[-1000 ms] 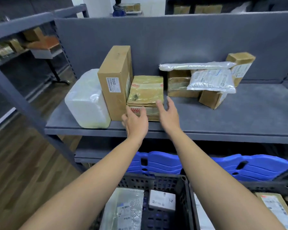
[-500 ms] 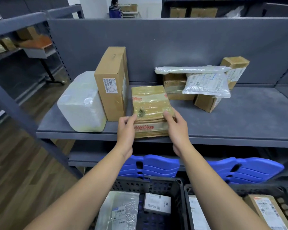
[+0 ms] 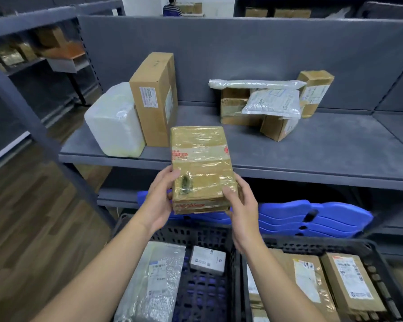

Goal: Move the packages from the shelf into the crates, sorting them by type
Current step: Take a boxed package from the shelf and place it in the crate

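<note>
A flat cardboard package wrapped in clear tape (image 3: 201,163) is held in the air, in front of the grey shelf (image 3: 289,156) and above the crates. My left hand (image 3: 159,201) grips its near left edge. My right hand (image 3: 241,205) grips its near right corner. On the shelf stand a white wrapped parcel (image 3: 114,122) and a tall cardboard box (image 3: 155,98) at the left. At the right lies a pile of small boxes (image 3: 235,105) with a white padded mailer (image 3: 273,103) and a long bubble-wrapped roll (image 3: 256,84).
Two dark crates sit below. The left crate (image 3: 207,233) holds a bubble mailer (image 3: 156,280) and a small white box (image 3: 207,260). The right crate (image 3: 372,249) holds brown cardboard packages (image 3: 349,282). Blue plastic pieces (image 3: 312,217) lie under the shelf. Wooden floor lies to the left.
Both hands reached the taped package on the shelf, took hold of it and pulled it off the shelf edge toward me, over the crates.
</note>
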Motion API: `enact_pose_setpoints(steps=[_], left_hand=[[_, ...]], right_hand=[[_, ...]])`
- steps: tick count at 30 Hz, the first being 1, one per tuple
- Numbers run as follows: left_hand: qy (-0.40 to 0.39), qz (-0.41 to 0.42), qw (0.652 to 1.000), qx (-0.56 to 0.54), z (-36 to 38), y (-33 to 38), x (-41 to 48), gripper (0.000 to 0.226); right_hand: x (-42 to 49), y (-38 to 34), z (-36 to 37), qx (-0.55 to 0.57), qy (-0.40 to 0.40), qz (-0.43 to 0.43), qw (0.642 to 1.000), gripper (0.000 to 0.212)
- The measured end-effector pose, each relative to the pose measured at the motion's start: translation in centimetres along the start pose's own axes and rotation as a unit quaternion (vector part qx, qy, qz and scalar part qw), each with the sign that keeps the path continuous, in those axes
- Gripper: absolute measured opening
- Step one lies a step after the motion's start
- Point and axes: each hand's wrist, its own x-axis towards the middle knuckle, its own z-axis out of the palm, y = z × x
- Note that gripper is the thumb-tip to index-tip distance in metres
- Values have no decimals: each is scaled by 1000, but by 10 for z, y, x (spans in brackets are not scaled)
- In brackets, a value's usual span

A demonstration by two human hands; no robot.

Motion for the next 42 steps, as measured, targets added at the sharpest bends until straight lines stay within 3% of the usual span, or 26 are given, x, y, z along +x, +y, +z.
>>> enact_pose_setpoints(steps=[2, 5, 7, 9, 11, 19, 30, 37, 38, 42], left_hand=[[7, 7, 1000, -13, -3, -15, -18, 70], [10, 13, 1000, -22, -1, -34, -42, 71], [16, 12, 1000, -25, 2, -44, -53, 71], [23, 0, 999, -27, 9, -50, -64, 72], [22, -22, 999, -35, 14, -55, -74, 76], [15, -62, 998, -18, 34, -74, -108, 56], [4, -45, 998, 39, 38, -56, -112, 52], [12, -33, 999, 4, 42, -49, -89, 49], [22, -35, 999, -6, 40, -50, -83, 44], [35, -40, 998, -34, 32, -50, -58, 61]], right_hand=[[-19, 10, -13, -56, -31, -26, 998, 43], [-47, 26, -31, -222, -59, -115, 966, 85], [-58, 38, -44, -365, -52, -266, 891, 105], [-64, 54, -56, -458, -55, -427, 778, 105], [-70, 66, -64, -495, -54, -482, 720, 102], [-81, 84, -85, -508, -6, -526, 682, 97], [-79, 72, -73, -468, 49, -521, 712, 100], [-67, 52, -64, -419, 88, -433, 793, 97], [-66, 51, -62, -398, 97, -414, 813, 96], [-72, 42, -54, -290, 109, -255, 916, 115]])
